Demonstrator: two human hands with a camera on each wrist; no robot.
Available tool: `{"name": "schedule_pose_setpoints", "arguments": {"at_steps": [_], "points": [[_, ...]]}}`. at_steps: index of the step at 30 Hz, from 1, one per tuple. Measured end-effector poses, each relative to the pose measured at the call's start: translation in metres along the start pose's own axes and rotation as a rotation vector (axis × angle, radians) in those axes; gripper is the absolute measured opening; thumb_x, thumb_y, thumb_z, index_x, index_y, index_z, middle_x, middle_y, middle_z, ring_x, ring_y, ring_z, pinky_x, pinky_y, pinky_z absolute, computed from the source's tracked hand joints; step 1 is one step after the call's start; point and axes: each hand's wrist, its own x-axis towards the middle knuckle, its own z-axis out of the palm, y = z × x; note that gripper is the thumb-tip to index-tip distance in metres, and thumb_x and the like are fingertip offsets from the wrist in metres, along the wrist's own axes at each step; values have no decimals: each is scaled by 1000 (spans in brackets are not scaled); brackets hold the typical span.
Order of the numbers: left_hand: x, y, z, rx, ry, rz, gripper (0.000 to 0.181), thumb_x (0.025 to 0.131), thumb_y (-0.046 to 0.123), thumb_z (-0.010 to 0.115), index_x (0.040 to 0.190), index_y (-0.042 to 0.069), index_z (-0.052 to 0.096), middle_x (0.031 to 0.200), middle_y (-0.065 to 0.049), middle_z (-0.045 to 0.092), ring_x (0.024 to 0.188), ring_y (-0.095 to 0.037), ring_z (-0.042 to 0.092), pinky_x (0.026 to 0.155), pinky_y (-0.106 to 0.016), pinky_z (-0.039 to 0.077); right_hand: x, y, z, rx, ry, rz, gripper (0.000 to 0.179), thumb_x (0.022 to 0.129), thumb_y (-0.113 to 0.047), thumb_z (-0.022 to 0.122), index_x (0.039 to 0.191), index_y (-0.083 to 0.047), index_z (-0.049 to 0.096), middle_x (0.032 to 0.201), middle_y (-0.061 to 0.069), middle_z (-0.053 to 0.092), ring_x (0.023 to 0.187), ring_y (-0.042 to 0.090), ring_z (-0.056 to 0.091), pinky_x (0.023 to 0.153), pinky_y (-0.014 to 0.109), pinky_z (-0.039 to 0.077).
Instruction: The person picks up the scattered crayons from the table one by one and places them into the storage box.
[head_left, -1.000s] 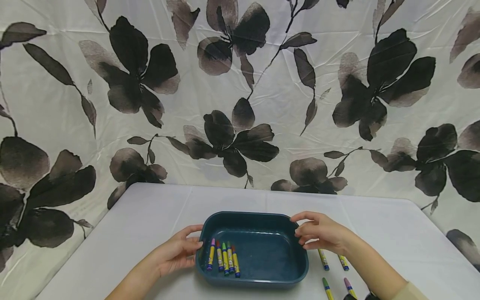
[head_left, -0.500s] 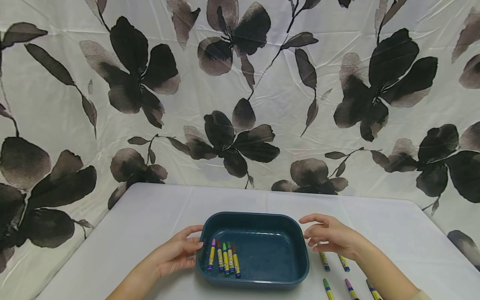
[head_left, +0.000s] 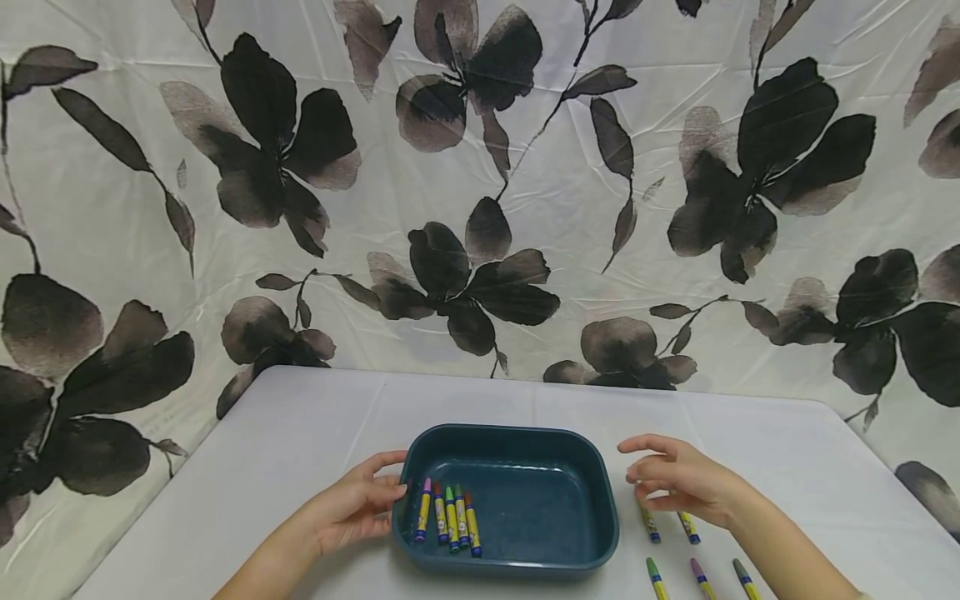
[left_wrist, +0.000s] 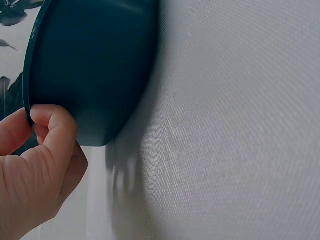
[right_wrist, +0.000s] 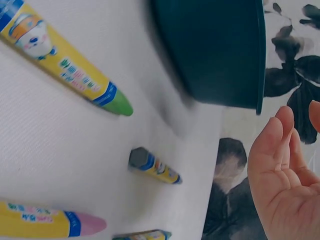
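Note:
A deep teal rectangular tray with rounded corners stands on the white table. My left hand holds its left side; in the left wrist view thumb and fingers pinch the rim of the tray. Inside, at the left end, several crayons with yellow wrappers lie side by side, purple, red, green and brown tips among them. Off the tray's right side, my right hand hovers with loosely bent fingers and nothing in them. Below it are more crayons, including a green one and a pink-purple one.
On the white tabletop, right of the tray, the loose crayons lie in two rows, the nearer row holding a dark-tipped crayon. A white cloth with black flowers hangs behind the table.
My right hand has let go of the tray's right rim and moved off to the right, over the loose crayons. My left hand and the tray stay in place.

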Motion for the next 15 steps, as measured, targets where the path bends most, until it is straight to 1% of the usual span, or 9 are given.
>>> {"name": "schedule_pose_setpoints", "arguments": {"at_steps": [5, 9, 15], "points": [[0, -1, -1, -1, -6, 4, 64, 92, -3, 47, 144, 6, 10, 117, -13, 47, 95, -18, 51, 77, -30, 49, -1, 4, -6, -9, 20, 9, 38, 87, -15, 62, 122, -7, 51, 93, 9, 58, 77, 17, 58, 70, 28, 53], [0, -1, -1, -1, -4, 7, 64, 92, -3, 47, 144, 6, 11, 117, -13, 47, 95, -17, 51, 76, -29, 49, -2, 8, -12, -10, 31, 16, 37, 87, -13, 60, 123, -7, 51, 93, 9, 59, 78, 17, 59, 69, 28, 53], [0, -1, 0, -3, -2, 7, 64, 92, -2, 48, 144, 6, 11, 116, -12, 47, 94, -17, 51, 76, -29, 49, -4, 12, -18, -6, 44, 30, 43, 88, -13, 59, 128, -3, 46, 93, 8, 60, 77, 16, 59, 68, 26, 53]]}}
